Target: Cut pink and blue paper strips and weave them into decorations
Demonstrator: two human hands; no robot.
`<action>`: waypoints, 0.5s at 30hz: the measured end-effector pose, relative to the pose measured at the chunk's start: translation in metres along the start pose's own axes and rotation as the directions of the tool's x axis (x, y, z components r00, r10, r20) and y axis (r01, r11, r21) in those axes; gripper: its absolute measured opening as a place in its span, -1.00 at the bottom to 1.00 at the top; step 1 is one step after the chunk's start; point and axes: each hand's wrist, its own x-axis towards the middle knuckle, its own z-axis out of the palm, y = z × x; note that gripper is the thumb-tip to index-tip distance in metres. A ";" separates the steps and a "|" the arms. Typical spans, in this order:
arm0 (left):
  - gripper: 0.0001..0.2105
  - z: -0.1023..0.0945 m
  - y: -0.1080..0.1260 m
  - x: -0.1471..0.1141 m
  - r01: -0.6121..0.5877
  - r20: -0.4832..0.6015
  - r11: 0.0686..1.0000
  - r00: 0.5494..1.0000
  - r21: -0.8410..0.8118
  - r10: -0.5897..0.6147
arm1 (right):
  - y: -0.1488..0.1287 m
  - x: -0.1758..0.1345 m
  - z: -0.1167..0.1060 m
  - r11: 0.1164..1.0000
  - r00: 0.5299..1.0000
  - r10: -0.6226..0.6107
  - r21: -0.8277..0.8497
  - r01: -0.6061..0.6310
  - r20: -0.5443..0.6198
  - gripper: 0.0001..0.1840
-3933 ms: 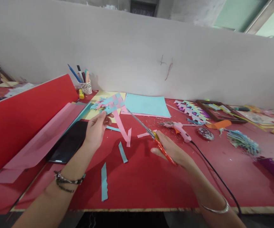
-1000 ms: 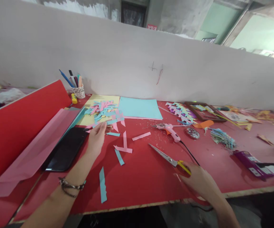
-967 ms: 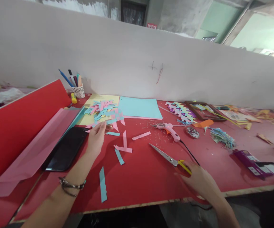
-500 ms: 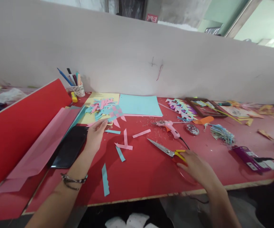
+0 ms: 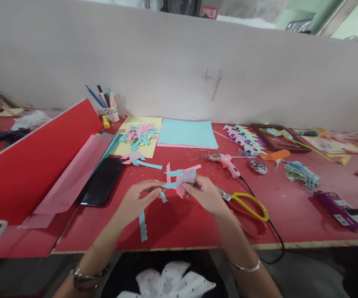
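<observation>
A small woven piece of pink and blue paper strips [image 5: 187,175] is between my two hands above the red table, its loose strip ends pointing left and down. My right hand [image 5: 208,193] grips its right side between thumb and fingers. At the tip of one blue strip, my left hand [image 5: 140,203] has thumb and forefinger pinched together. Beside my right hand lie scissors [image 5: 250,205] with yellow and red handles, the blades partly hidden by that hand. A loose blue paper strip [image 5: 143,227] lies below my left hand, and a pink strip [image 5: 168,171] behind the woven piece.
Cut strips [image 5: 142,132] are heaped on yellow paper, next to blue sheets [image 5: 188,133]. A pink glue gun [image 5: 225,162] lies behind the scissors, its cord running right. A black phone [image 5: 103,182] and a red board [image 5: 42,165] are at left, a purple power strip [image 5: 340,210] at right.
My right hand has let go of the scissors and moved left onto the woven paper. My left hand has brought that piece nearer to me and to the right. The view has shifted slightly.
</observation>
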 end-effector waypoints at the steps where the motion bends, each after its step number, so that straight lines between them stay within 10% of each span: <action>1: -0.77 -0.004 -0.004 -0.006 0.006 -0.006 0.996 1.000 0.088 -0.005 | 0.003 -0.003 -0.005 0.999 1.000 0.023 -0.027 -0.024 -0.018 -0.76; 9: -0.44 -0.006 -0.046 -0.055 0.188 -0.068 0.821 0.981 0.539 -0.180 | 0.022 -0.030 -0.043 0.821 0.961 0.261 -0.544 -0.173 0.088 -0.71; 15: -0.58 0.011 -0.055 -0.058 0.013 0.027 0.789 0.999 0.614 -0.038 | 0.001 -0.019 -0.035 0.436 0.936 0.288 -0.843 -0.315 -0.201 -0.77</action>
